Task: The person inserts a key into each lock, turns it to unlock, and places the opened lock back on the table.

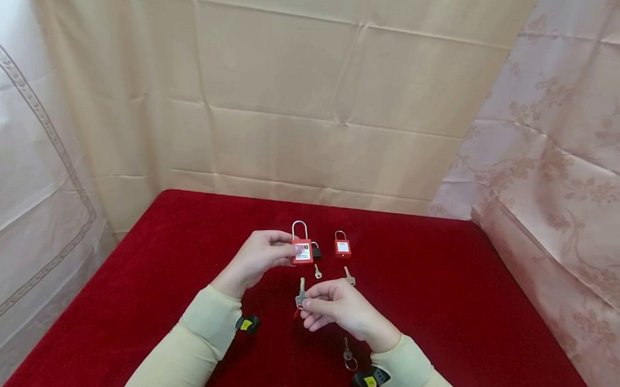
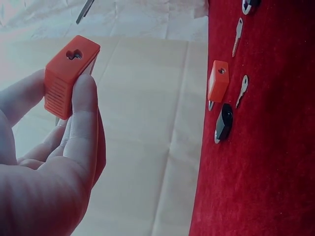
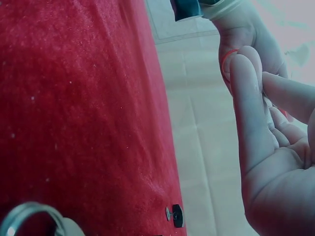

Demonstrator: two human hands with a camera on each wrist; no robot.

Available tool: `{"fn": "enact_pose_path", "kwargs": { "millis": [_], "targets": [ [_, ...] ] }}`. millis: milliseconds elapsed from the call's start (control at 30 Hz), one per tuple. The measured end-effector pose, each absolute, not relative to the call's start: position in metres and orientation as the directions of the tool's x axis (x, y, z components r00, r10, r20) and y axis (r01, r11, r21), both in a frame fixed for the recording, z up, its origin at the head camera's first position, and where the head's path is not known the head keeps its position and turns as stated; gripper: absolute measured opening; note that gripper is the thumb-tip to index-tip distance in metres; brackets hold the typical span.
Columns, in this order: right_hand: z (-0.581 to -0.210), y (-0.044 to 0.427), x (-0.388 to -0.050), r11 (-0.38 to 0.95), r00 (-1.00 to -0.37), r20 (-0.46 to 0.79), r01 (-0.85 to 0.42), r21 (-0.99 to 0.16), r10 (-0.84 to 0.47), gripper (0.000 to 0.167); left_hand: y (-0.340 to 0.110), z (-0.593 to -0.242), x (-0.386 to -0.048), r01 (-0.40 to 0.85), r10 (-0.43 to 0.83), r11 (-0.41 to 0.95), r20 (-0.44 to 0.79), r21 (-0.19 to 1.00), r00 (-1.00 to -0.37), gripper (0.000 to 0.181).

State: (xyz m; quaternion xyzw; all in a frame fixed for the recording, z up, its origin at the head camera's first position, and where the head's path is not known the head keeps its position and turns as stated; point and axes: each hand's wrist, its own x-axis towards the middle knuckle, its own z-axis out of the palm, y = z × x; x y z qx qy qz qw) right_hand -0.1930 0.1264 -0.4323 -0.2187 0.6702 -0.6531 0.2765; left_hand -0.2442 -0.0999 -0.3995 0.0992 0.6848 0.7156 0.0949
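My left hand (image 1: 258,255) grips a red padlock (image 1: 303,253) by its body above the table, shackle upward and a white label facing me. Its keyhole shows underneath in the left wrist view, on the red body (image 2: 61,78). Nearer to me, my right hand (image 1: 341,306) pinches a key (image 1: 301,297) by its head, blade pointing up and apart from the padlock. A thin red ring (image 3: 224,64) hangs from that key, seen beside the fingertips in the right wrist view. Whether the padlock's shackle is locked cannot be told.
On the red cloth-covered table (image 1: 441,294) stand another red padlock (image 1: 342,249) and a black padlock (image 1: 316,252), partly behind the held one. Two loose keys lie before them, a small key (image 1: 317,272) and another key (image 1: 349,277). A ringed key (image 1: 347,355) lies near my right wrist.
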Motion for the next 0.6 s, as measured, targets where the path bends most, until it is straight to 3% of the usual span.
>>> {"fn": "enact_pose_path", "kwargs": {
  "millis": [600],
  "targets": [
    [-0.4287,0.1311,-0.1956,0.021,-0.805,-0.075,0.077,-0.997,-0.589,0.021,-0.0928,-0.3960,-0.2391,0.006,0.320,-0.048,0.022,0.999,-0.947,0.033]
  ]
}}
